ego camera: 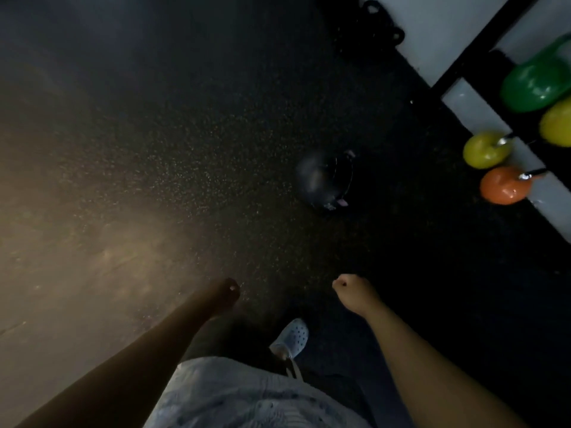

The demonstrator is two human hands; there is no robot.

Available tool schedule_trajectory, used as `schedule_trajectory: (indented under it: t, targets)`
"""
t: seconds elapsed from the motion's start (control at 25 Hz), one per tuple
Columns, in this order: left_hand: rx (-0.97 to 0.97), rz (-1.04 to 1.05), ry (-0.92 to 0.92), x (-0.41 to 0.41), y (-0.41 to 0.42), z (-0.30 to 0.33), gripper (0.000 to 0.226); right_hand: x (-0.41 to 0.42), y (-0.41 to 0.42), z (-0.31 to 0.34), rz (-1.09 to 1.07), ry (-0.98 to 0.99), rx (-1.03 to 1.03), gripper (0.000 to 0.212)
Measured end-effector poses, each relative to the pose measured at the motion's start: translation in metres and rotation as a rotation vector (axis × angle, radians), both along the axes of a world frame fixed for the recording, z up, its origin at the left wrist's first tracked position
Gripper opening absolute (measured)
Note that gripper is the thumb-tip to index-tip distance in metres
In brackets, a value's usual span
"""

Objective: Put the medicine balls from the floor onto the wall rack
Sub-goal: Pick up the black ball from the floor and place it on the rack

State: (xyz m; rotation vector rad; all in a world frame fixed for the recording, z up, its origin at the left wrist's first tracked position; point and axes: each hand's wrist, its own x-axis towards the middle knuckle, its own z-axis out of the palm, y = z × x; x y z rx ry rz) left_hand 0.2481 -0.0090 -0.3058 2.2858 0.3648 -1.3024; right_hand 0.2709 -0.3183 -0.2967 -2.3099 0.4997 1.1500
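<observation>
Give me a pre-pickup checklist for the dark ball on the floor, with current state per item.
1. Target located: dark ball on the floor, ahead and to the right. ok
2. Left hand free: holds nothing. ok
3. Right hand free: curled in a fist, nothing visibly in it. ok
4. Path to the ball: no object shows on the floor between the foot and the ball. ok
5. Rack space: green ball, yellow ball and orange ball seem to sit there; a free slot is out of frame. cannot tell
6. Ball's grip surface: too dark to read. cannot tell
</observation>
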Motion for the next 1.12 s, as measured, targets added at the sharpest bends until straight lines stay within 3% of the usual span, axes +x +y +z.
schedule_trajectory:
  t: [0.16, 0.48, 0.68, 0.8, 0.88, 1.0, 1.12]
  targets:
    - [-0.048, 0.137, -0.031, 0.102, -0.039, -0.012, 0.032, 0.119, -0.027, -0.007, 0.038, 0.013, -0.029, 0.034]
    - [0.027, 0.069, 0.001, 0.313, -0.096, -0.063, 0.036, 0.326, -0.087, -0.049, -0.152, 0.001, -0.051, 0.035]
    - [-0.011, 0.184, 0.022, 0.402, -0.141, -0.123, 0.034, 0.408, -0.124, -0.133, -0.301, 0.028, 0.007, 0.035]
    - [-0.011, 0.218, -0.003, 0.433, -0.171, -0.203, 0.033, 0.439, -0.146, -0.215, -0.417, 0.067, 0.018, 0.044]
    - [-0.006, 0.357, 0.002, 0.45, -0.195, -0.273, 0.046, 0.455, -0.157, -0.289, -0.495, 0.099, 0.028, 0.043]
    - [0.01, 0.802, 0.002, 0.467, -0.216, -0.357, 0.081, 0.469, -0.159, -0.376, -0.679, 0.164, 0.067, 0.056]
    - [-0.061, 1.135, -0.003, 0.471, -0.225, -0.413, 0.092, 0.472, -0.159, -0.433, -0.918, 0.21, 0.177, 0.073]
